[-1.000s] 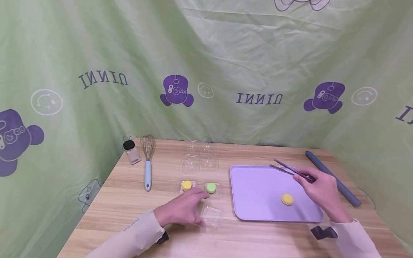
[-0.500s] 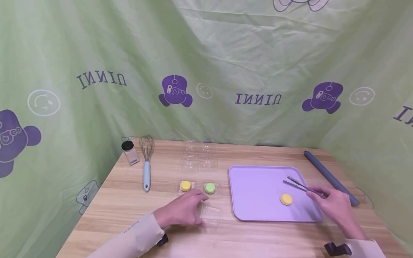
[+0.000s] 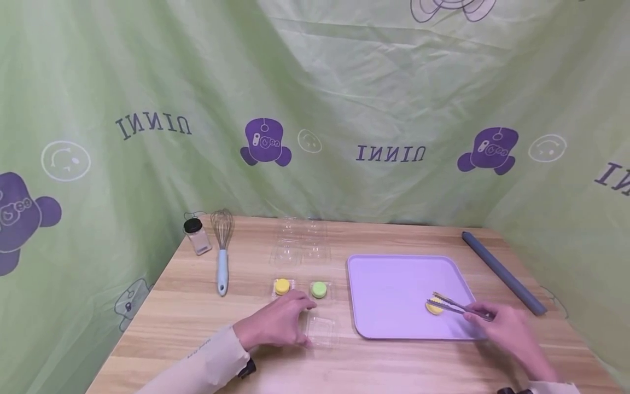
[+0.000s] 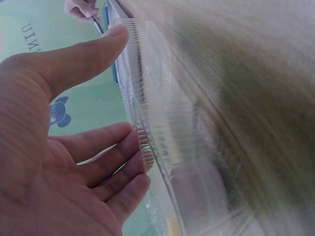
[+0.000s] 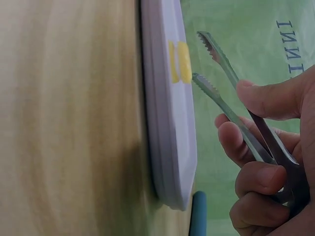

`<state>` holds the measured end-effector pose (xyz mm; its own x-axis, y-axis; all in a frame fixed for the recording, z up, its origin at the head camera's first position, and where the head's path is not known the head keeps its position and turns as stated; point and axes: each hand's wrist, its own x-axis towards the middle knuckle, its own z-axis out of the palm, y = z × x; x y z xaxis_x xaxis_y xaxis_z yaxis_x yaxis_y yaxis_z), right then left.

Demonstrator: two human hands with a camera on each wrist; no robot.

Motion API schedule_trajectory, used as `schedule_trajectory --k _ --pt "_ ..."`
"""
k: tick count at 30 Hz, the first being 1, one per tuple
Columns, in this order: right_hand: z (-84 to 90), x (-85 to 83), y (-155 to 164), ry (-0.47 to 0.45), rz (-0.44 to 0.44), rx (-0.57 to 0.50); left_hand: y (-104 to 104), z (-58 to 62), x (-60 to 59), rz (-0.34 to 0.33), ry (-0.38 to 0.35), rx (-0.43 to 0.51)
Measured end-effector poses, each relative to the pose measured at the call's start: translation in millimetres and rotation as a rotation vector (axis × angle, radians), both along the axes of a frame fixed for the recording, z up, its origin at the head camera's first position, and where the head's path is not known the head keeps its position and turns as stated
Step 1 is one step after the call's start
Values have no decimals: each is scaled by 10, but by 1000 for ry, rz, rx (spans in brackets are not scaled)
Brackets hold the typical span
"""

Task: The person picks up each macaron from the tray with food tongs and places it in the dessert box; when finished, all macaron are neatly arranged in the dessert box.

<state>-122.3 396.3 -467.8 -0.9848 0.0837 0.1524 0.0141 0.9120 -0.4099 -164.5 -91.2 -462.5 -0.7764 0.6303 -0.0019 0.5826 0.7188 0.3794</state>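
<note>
My right hand [image 3: 509, 331] grips metal tongs [image 5: 231, 93] with serrated tips, thumb on one arm and fingers on the other. Their tips are spread, over a yellow macaron [image 3: 433, 310] in the head view. That macaron lies on the purple tray [image 3: 389, 293]; in the right wrist view the tips seem just off it. My left hand [image 3: 275, 321] rests at a small clear plastic box [image 3: 322, 332], thumb and fingers extended along its rim [image 4: 140, 132]. Behind that hand sit another yellow macaron [image 3: 282, 286] and a green macaron [image 3: 319, 289], each in a clear compartment.
A larger clear plastic lid or tray [image 3: 301, 249] lies farther back. To the left are a whisk [image 3: 222, 257] with a blue handle and a black-capped jar [image 3: 198, 238]. A dark blue rolling pin [image 3: 502, 272] lies right of the tray. A green curtain [image 3: 315, 82] hangs behind the table.
My right hand drew back toward the right, then brought the tongs down and forward over the yellow macaron on the tray. The left hand has stayed at the clear box.
</note>
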Motion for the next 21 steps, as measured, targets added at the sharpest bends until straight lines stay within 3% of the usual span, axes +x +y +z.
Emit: schedule_trajectory --k 15,21 --pt "-127 -3 -74 59 58 58 -1 -37 -13 4 -1 5" --pt "-149 -41 -108 125 50 63 0 -42 -24 5 12 0"
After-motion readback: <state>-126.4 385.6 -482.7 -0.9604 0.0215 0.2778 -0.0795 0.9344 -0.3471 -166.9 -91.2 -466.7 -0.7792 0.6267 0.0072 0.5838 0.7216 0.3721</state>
